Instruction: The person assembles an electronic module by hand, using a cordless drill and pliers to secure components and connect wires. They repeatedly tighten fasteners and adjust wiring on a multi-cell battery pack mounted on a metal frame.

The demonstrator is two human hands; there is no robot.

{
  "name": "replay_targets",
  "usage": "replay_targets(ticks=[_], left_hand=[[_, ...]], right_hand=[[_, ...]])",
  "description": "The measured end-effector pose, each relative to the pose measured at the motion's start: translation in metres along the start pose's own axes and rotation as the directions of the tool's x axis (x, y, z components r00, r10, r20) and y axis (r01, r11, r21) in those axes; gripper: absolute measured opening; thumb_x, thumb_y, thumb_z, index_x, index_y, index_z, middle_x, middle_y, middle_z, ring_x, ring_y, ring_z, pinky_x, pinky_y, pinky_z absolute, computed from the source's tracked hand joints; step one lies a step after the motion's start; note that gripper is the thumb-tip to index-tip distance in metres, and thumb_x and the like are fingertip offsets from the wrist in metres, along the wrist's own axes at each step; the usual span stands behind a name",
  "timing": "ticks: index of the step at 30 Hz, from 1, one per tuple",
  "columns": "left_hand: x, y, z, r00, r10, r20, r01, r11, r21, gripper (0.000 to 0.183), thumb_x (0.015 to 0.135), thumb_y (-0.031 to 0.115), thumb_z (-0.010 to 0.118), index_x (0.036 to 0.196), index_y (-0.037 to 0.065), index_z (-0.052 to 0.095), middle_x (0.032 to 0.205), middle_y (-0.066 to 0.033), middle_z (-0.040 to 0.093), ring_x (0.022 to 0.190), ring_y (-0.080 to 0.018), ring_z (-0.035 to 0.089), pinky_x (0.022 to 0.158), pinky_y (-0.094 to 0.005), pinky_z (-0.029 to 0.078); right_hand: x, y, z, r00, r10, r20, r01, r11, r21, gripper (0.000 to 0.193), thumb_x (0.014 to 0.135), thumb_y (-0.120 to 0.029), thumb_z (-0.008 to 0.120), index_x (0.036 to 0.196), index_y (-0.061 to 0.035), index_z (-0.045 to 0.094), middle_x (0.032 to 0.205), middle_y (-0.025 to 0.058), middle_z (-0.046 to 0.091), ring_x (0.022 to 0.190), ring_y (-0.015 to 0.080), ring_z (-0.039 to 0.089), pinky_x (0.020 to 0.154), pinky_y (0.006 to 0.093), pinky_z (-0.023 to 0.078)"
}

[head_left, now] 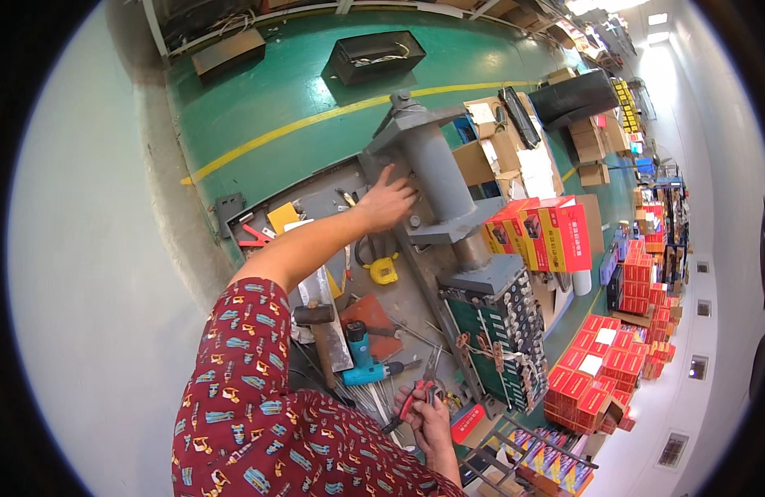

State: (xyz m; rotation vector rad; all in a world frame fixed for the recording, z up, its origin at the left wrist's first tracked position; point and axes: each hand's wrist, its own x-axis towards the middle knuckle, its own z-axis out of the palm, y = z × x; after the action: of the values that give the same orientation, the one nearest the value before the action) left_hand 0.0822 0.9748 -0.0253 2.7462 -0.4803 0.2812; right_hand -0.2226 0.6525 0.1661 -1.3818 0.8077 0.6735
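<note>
My left hand (388, 201) reaches out over the bench to a grey metal press frame (439, 170), its fingers apart at the inner plate; whether the fingertips touch the plate I cannot tell. Low in the view, my right hand (432, 421) is closed around red-handled pliers (410, 403), whose jaws point up toward the bench. Below the press cylinder stands a dark green block (474, 327) with rows of metal terminals and copper-coloured clips. Between my arms lie a teal cordless drill (366, 360), a hammer (314, 315) and a yellow tape measure (383, 269).
Red-handled clamps (255, 236) rest at the bench's far left. Red and yellow boxes (556, 236) stand right of the press, with larger stacks of red cartons (590, 373) beyond. A black metal case (376, 58) sits on the green floor, and a pale wall (84, 273) runs along the left.
</note>
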Motion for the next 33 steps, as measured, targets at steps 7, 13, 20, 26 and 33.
replay_targets(ticks=[7,13,20,26,33], left_hand=[[0.016,0.015,-0.011,0.991,-0.015,0.135,-0.003,0.991,0.134,0.058,0.077,0.016,0.077,0.132,0.01,0.06,0.134,-0.008,0.058,0.14,-0.0292,0.044,0.122,-0.0678,0.016],[0.02,-0.003,0.002,0.988,-0.049,0.147,0.025,0.987,0.16,0.049,0.075,0.011,0.075,0.123,0.01,0.065,0.126,-0.0051,0.063,0.133,-0.0266,0.049,0.123,-0.0619,0.021],[0.036,0.012,0.014,0.987,-0.137,-0.086,0.144,0.987,0.077,0.028,0.087,0.013,0.058,0.111,0.013,0.071,0.113,-0.0105,0.065,0.119,-0.031,0.054,0.103,-0.0534,0.039],[0.046,-0.012,0.048,0.965,-0.247,-0.083,0.253,0.965,0.072,0.023,0.094,0.028,0.064,0.108,0.012,0.073,0.115,-0.0086,0.066,0.119,-0.0326,0.053,0.104,-0.0575,0.037],[0.045,-0.013,0.056,0.968,-0.219,-0.124,0.228,0.972,0.063,0.031,0.093,0.035,0.068,0.109,0.01,0.075,0.117,-0.0109,0.067,0.119,-0.0338,0.054,0.105,-0.0582,0.035]], right_hand=[[-0.006,0.016,-0.019,1.0,-0.01,-0.03,0.012,0.996,0.087,0.031,0.093,0.002,0.05,0.124,0.0042,0.052,0.134,0.0268,0.058,0.12,0.0387,0.064,0.094,0.0505,0.06],[-0.011,0.028,-0.026,0.999,-0.013,-0.031,0.018,0.989,0.148,0.034,0.094,0.0,0.05,0.128,0.0035,0.051,0.135,0.0249,0.059,0.122,0.0383,0.063,0.097,0.0509,0.058],[-0.012,0.041,-0.038,0.997,-0.058,-0.059,0.072,0.961,0.268,0.046,0.091,0.001,0.05,0.137,0.0028,0.047,0.133,0.0244,0.06,0.123,0.0377,0.063,0.097,0.051,0.059],[-0.007,0.055,-0.048,0.993,-0.12,-0.021,0.12,0.95,0.289,0.047,0.098,-0.005,0.051,0.144,0.0002,0.045,0.133,0.0163,0.059,0.119,0.0286,0.064,0.095,0.0422,0.057],[-0.015,0.058,-0.042,0.991,-0.114,-0.07,0.132,0.918,0.374,0.045,0.099,-0.007,0.052,0.143,-0.0014,0.046,0.131,0.0163,0.061,0.117,0.0261,0.063,0.095,0.0391,0.055]])
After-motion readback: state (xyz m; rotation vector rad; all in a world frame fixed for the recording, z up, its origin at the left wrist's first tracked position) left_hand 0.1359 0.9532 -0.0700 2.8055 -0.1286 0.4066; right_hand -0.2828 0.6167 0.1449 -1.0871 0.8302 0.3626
